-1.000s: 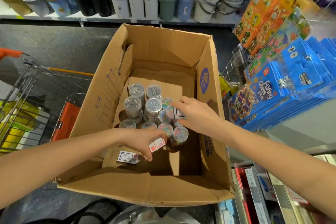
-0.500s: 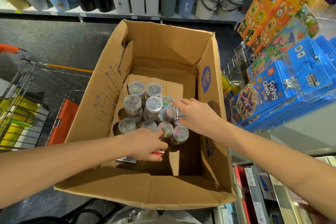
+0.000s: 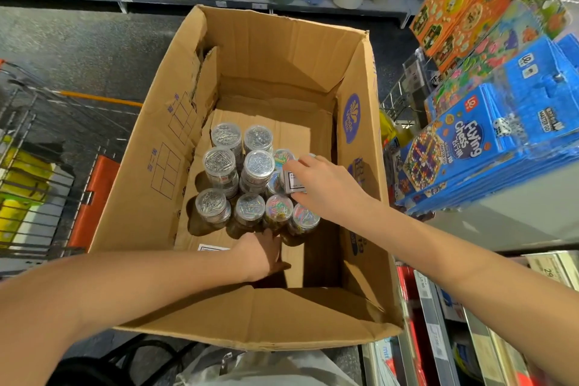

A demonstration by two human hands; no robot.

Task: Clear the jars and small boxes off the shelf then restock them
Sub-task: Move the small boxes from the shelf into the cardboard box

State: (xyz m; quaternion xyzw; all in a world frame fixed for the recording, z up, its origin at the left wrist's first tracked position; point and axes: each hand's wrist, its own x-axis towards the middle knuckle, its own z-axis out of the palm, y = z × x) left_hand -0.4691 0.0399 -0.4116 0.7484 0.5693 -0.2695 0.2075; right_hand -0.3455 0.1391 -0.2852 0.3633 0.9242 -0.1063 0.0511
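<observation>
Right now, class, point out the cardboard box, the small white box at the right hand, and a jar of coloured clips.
cardboard box [image 3: 275,53]: head view, inside of far wall.
small white box [image 3: 294,182]: head view, labelled face.
jar of coloured clips [image 3: 278,213]: head view, clear lid.

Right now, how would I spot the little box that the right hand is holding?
Find the big open cardboard carton, then the cluster of clear round jars on its floor. At the cluster's right edge the right hand grips a small white box on top of the jars: flat and rectangular, among round lids.
</observation>
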